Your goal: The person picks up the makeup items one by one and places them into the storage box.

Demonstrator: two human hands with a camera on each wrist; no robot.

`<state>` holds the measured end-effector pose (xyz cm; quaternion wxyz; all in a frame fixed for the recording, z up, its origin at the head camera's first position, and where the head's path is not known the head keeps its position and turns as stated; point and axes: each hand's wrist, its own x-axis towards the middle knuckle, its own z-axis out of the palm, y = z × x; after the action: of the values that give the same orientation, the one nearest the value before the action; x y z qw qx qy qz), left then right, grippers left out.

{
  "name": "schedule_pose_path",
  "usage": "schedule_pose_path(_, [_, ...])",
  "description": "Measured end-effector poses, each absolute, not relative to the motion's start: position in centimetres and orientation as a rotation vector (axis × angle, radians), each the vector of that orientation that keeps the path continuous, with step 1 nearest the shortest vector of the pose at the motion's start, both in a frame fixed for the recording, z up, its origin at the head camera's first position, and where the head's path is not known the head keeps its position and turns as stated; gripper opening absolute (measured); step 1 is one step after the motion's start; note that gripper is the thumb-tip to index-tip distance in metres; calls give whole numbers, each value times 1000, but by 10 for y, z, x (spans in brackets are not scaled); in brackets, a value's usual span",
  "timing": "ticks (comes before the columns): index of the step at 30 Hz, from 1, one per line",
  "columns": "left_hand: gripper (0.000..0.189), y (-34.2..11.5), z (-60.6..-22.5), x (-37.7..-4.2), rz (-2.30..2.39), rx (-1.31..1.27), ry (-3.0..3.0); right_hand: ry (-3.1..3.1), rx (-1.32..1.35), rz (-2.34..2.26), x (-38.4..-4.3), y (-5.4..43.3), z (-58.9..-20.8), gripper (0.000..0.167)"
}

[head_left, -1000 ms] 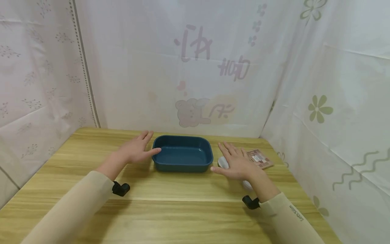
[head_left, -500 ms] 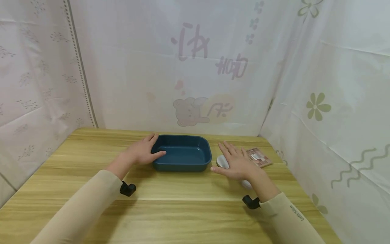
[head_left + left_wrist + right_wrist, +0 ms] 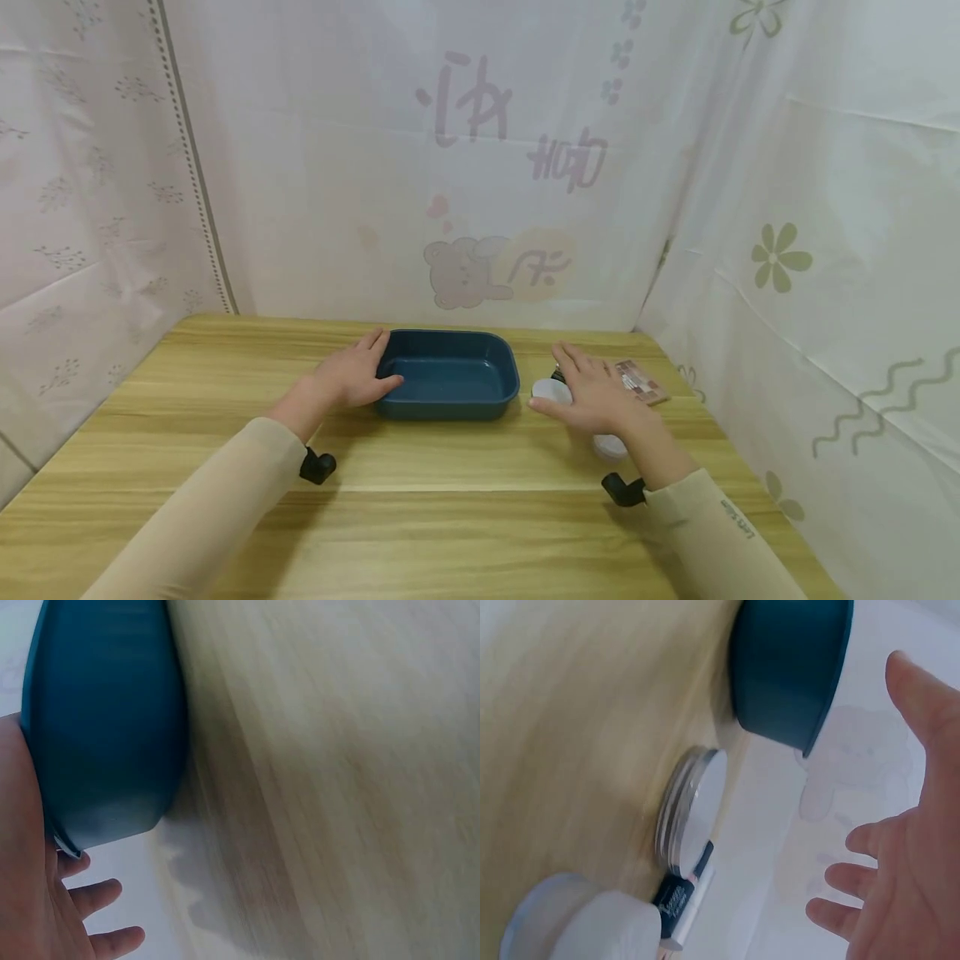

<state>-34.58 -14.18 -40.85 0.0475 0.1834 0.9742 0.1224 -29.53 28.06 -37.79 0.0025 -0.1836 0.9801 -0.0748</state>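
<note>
A dark blue rectangular basin (image 3: 447,411) stands on the wooden table near its back edge. My left hand (image 3: 348,371) spans the basin's left rim, thumb over the inside and fingers spread; the left wrist view shows those fingers (image 3: 96,898) extended past the wall. Over the small items at right hovers my right hand (image 3: 596,396), fingers apart and nothing in it. Under its thumb is a round, flat white-topped container (image 3: 550,389) with silvery edges in the right wrist view. Beside that lies a dark-and-white tube (image 3: 676,904) with lettering.
A round white jar (image 3: 610,447) sits beneath the right wrist. Farther right lies a flat eyeshadow palette (image 3: 643,385), partly behind the hand. White patterned curtains (image 3: 330,192) close in the table (image 3: 420,533) at the back and sides.
My left hand has moved right, from beside the basin onto its left rim. The right hand has shifted slightly right, its fingers still spread above the small items.
</note>
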Motion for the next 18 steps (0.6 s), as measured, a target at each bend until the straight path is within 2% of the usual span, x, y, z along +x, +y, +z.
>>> schedule_pose_path(8, [93,-143,-411,-344,389,552,2980,3148,-498,-292,-303,296,-373,102])
schedule_pose_path(13, [92,-144,-413,-343,379,584,2978,3179,-392,-251,-305,307,-375,104])
schedule_pose_path(18, [90,-143,-414,-342,379,586,2983,3176,-400,-254,-304,316,-378,104])
